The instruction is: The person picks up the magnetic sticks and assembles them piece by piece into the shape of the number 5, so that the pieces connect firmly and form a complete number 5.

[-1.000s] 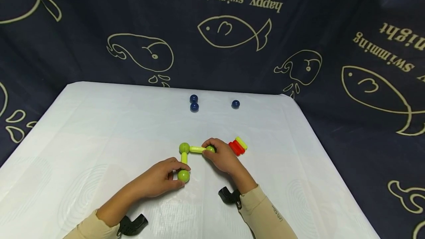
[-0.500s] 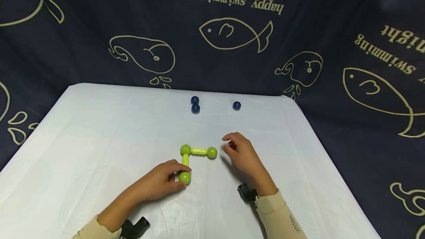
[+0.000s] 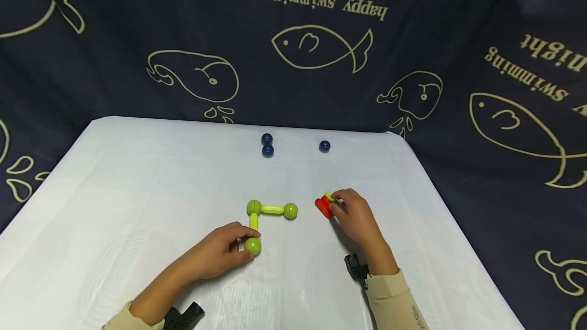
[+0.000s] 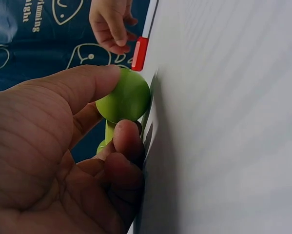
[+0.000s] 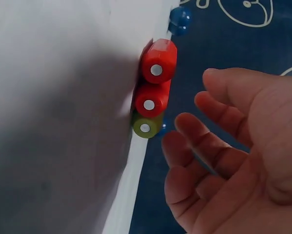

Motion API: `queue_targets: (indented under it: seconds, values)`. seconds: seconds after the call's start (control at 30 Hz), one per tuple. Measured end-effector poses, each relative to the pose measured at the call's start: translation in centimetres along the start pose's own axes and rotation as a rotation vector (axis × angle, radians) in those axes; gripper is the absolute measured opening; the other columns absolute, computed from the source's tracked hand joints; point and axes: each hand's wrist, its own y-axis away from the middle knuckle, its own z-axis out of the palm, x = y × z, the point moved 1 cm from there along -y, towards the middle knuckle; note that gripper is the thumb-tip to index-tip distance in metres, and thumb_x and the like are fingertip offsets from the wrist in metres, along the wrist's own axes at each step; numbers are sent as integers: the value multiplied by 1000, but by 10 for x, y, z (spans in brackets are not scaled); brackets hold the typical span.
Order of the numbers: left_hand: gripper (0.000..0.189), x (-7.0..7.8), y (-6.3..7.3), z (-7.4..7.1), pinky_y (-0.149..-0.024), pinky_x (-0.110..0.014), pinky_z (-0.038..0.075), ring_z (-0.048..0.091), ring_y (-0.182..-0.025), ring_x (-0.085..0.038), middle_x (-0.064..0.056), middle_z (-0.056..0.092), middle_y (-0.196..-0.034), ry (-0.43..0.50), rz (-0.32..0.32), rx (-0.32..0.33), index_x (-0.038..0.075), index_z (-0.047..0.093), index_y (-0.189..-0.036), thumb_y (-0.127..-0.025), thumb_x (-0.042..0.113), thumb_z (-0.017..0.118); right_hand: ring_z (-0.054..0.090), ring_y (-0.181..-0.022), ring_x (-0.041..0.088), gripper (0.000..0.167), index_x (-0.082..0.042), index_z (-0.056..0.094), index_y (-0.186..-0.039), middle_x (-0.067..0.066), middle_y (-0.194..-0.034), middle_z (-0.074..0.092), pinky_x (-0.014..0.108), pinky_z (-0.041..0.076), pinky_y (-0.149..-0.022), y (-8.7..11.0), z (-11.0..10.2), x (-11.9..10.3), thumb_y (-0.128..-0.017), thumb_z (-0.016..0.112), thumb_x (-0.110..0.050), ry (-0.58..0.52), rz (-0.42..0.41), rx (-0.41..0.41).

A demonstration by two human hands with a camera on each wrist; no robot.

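Observation:
In the head view, green balls and yellow-green rods form an L on the table. My left hand (image 3: 220,251) pinches the near green ball (image 3: 252,246) between thumb and fingers. A rod (image 3: 254,221) runs from it to the corner ball (image 3: 254,207). From there another rod (image 3: 272,209) reaches the right-hand green ball (image 3: 291,211). My right hand (image 3: 355,215) is over the right side of a small row of magnetic rods: two red rods (image 5: 158,61) and one yellow-green rod (image 5: 145,127). In the right wrist view its loosely bent fingers stay apart from them.
Two dark blue balls (image 3: 268,150) touch each other near the far edge of the white table (image 3: 137,177). A third blue ball (image 3: 324,146) lies to their right. Behind the table hangs a dark cloth (image 3: 183,14) with fish drawings.
My right hand has let go of the right-hand green ball and moved right to the red and yellow-green rods. The left hand keeps its hold on the near ball.

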Motion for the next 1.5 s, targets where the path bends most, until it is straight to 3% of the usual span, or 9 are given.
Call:
queue_targets:
  seconds: [0.43, 0.77, 1.03, 1.2, 1.5]
  values:
    - [33, 0, 1, 1, -64, -25, 45, 49, -72, -5, 7, 56, -100, -18, -13, 11, 16, 65, -124, -92, 23, 72, 57, -90, 23, 19, -3, 68, -109, 9, -111, 62, 41, 50, -83, -1, 6, 3, -92, 71, -11, 17, 26, -36]
    - [33, 0, -1, -1, -63, -25, 44, 49, -72, -5, 5, 57, -101, 5, -16, 4, 15, 65, -124, -93, 25, 72, 56, -91, 24, 32, -1, 65, -120, 12, -109, 60, 42, 49, -85, -3, 9, 7, -91, 71, -12, 46, 56, -54]
    - [33, 0, 0, 0, -63, -25, 44, 48, -71, -5, 5, 57, -101, 0, -14, 10, 16, 65, -123, -92, 24, 73, 53, -81, 22, 23, -1, 68, -111, 10, -99, 58, 39, 49, -76, -2, 9, 6, -91, 71, -11, 37, 44, -30]
    - [34, 0, 0, 0, -63, -25, 44, 48, -71, -4, 5, 57, -101, -2, -18, 7, 16, 65, -124, -92, 25, 73, 52, -80, 21, 21, -3, 69, -108, 8, -98, 59, 38, 48, -75, 0, 7, 1, -90, 74, -12, 8, -4, -14]
    - [34, 1, 0, -1, -64, -25, 44, 48, -72, -4, 5, 57, -102, -5, -13, 8, 16, 65, -124, -92, 24, 73, 54, -82, 13, 19, -10, 71, -100, -2, -92, 58, 33, 50, -76, 1, 12, -6, -84, 81, -12, 3, -99, -121]
